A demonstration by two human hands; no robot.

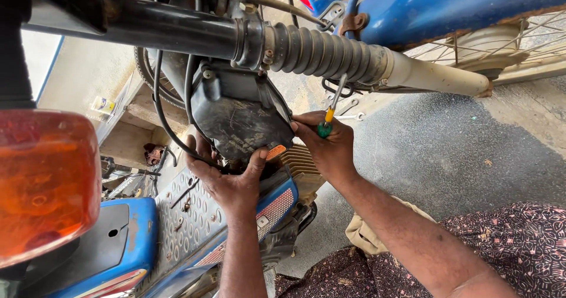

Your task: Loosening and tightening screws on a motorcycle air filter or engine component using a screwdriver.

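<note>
A black plastic housing [239, 112] hangs under the motorcycle's front fork [330, 53] with its ribbed rubber boot. My left hand [233, 180] cups the housing from below, fingers spread around its lower edge. My right hand [327, 145] presses against the housing's right side and grips a screwdriver [329, 112] with a green and yellow handle, its shaft pointing up toward the fork.
An orange turn-signal lens [44, 183] fills the left foreground. A blue fuel tank [112, 248] and perforated metal plate [194, 215] lie below. Blue front mudguard [448, 6] and spoked wheel [507, 44] at top right. Spanners [351, 112] lie on the grey floor [460, 150].
</note>
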